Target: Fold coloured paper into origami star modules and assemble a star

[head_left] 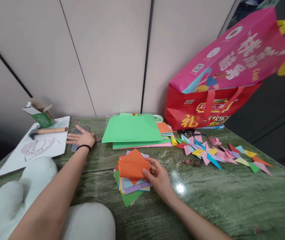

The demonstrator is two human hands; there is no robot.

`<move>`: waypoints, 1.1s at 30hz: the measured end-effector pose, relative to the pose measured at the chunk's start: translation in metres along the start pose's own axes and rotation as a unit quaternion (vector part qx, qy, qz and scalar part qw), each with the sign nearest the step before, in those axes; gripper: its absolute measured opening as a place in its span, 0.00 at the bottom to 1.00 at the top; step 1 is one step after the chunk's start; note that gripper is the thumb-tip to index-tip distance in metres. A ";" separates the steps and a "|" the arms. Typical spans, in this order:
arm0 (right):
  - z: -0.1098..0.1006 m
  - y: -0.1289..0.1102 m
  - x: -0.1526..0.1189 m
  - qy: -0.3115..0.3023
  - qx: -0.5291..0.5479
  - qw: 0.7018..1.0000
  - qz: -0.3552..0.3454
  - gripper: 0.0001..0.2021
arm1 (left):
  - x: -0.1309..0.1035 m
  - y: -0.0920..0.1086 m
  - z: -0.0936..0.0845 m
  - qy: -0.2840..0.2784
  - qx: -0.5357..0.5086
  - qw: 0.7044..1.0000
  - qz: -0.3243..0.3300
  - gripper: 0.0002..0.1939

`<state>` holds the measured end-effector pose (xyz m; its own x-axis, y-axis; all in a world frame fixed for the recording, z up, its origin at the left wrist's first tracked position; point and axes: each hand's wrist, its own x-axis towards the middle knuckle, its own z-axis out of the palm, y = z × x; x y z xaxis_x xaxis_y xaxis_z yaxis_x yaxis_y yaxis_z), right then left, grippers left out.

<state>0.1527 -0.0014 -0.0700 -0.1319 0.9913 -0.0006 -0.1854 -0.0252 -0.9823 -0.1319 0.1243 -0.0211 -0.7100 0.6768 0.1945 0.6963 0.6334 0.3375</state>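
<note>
With fingers spread, my left hand [84,137] reaches over a dark phone [76,135] lying on the table, partly covering it; a black band circles the wrist. Between thumb and fingers, my right hand [158,176] pinches the right side of an orange origami paper [134,167]. That paper rests on a fanned stack of small coloured paper [132,199], with green, purple and light blue edges showing. Behind the stack lie large green paper sheets [132,128], with pink ones partly hidden underneath.
Folded paper stars [204,153] and black scissors [188,132] lie at the right, before a red bag [197,106] holding a pink bag [237,53]. At the left, a white board [7,166] bears a hammer [49,131], beads [37,145] and a green box [44,118]. A white cushion [90,221] is nearest me.
</note>
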 end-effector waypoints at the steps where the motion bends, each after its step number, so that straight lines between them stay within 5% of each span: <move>1: 0.000 0.001 0.000 -0.001 -0.002 1.000 -0.001 0.21 | -0.004 -0.001 -0.002 0.031 0.023 0.999 0.010 0.44; 3: 0.000 0.001 -0.001 -0.001 -0.004 1.000 -0.003 0.20 | -0.016 -0.001 -0.011 0.078 0.051 0.992 0.087 0.41; 5: 0.000 0.000 -0.001 -0.003 0.000 1.000 -0.005 0.19 | -0.034 0.002 -0.023 0.066 0.049 0.979 0.186 0.35; 8: 0.000 -0.003 -0.001 0.003 0.021 1.000 -0.013 0.19 | -0.075 0.011 -0.045 -0.079 -0.084 0.948 0.295 0.25; 12: -0.004 -0.010 -0.001 0.016 0.053 0.998 -0.028 0.21 | -0.136 0.017 -0.068 -0.336 -0.346 0.845 0.232 0.32; 15: -0.005 -0.016 -0.004 0.003 0.057 0.998 -0.036 0.20 | -0.165 0.013 -0.077 -0.438 -0.450 0.764 0.148 0.36; 24: 0.000 -0.022 -0.015 -0.034 0.039 0.997 -0.050 0.20 | -0.182 -0.004 -0.074 -0.481 -0.516 0.699 0.122 0.27; 33: 0.001 -0.018 -0.015 -0.011 0.028 0.998 -0.055 0.18 | -0.179 -0.013 -0.069 -0.485 -0.524 0.684 0.147 0.22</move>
<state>0.1569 -0.0158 -0.0519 -0.1285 0.9854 0.1120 -0.2544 0.0764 -0.9641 -0.0208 -0.0312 0.0036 0.2025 0.9699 -0.1351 -0.0252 0.1431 0.9894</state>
